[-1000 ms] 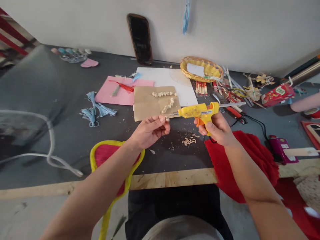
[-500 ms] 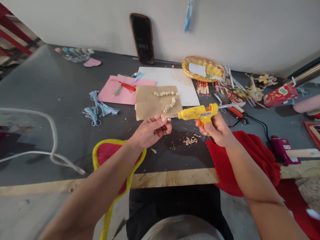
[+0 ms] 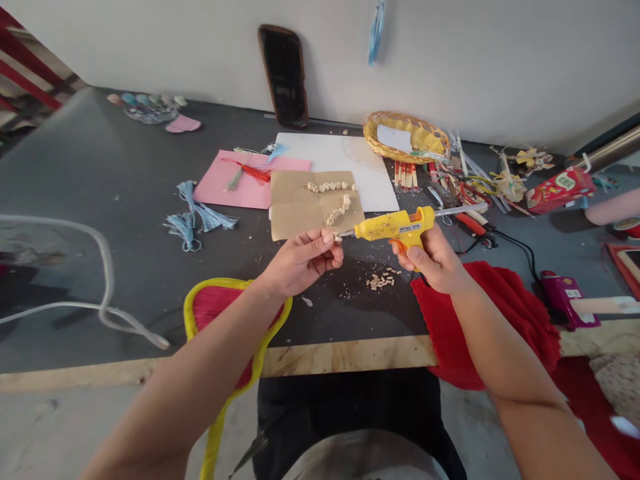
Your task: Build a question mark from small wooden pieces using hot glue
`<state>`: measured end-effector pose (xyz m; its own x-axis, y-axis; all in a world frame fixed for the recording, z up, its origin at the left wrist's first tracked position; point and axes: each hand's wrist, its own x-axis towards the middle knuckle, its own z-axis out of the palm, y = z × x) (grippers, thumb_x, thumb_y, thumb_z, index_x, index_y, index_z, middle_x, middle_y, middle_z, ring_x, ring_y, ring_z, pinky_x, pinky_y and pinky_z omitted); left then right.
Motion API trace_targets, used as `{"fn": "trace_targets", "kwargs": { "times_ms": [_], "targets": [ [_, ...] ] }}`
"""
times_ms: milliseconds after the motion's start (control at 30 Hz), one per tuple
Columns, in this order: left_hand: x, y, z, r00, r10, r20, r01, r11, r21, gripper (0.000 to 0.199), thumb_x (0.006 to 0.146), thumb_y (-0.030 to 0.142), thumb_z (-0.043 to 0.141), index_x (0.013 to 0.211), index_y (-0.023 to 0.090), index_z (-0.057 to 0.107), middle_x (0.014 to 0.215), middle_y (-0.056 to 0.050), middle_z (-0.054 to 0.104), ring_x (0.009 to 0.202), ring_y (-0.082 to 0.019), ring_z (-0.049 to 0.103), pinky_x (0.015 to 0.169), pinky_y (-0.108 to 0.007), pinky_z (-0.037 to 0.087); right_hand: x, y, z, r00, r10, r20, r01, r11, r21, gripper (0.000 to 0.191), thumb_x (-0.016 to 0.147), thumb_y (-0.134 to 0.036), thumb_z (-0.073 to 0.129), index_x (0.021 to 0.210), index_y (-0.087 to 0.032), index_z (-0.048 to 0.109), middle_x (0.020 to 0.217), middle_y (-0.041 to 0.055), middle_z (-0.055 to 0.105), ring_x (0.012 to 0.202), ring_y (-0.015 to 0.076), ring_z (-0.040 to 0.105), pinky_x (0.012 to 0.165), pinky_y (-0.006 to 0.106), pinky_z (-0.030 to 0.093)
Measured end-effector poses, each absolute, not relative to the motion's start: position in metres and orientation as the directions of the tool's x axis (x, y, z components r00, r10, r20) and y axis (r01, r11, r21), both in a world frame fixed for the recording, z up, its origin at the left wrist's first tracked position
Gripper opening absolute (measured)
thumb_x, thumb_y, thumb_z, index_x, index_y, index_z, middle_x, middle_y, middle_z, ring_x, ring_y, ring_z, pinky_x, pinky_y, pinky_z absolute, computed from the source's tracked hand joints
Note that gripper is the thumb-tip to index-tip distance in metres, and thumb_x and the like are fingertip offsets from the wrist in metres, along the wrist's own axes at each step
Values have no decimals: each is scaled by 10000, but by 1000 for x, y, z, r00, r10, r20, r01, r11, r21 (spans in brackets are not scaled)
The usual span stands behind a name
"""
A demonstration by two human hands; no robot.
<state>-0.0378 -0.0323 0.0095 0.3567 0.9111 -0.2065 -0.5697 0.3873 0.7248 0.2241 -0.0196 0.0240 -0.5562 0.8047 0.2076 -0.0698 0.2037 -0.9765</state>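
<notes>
Obscuring pale piece [image 3: 339, 238]: left fingers [image 3: 320, 243] | glue gun [image 3: 387, 225] partly covered: right fingers [image 3: 423, 257]

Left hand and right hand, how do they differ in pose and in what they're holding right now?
The left hand pinches a small pale piece with its fingertips, while the right hand wraps around the handle of the yellow glue gun. The left hand is near the tip of the metal nozzle; the right hand is at the gun's other end. Both are bare and occupied.
</notes>
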Motion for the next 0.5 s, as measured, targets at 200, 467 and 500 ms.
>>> {"fn": "trace_targets", "kwargs": {
  "times_ms": [200,467,500],
  "targets": [
    [-37,-33,11,348,914,-207,-570,382,728,235,720,297,839,702,117,688,639,-48,667,612,-123,612,572,-213,508,224,-19,24,-563,797,217,-88,203,-975,318,960,-424,547,1209,-293,399,944,13,558,605,98,461,539,287,414],
    [-37,-33,12,341,915,-217,-559,383,736,262,703,318,849,693,115,685,641,-49,667,604,-122,609,571,-210,506,226,-18,22,-565,799,205,-100,180,-979,330,960,-405,555,1230,-286,407,948,20,579,601,93,462,530,279,411],
    [-37,-32,12,339,915,-219,-555,383,738,268,700,325,851,694,115,686,639,-49,666,602,-122,608,572,-209,506,227,-19,22,-569,797,205,-104,177,-979,326,962,-396,553,1233,-284,412,949,20,581,601,91,464,530,277,410]
  ]
}}
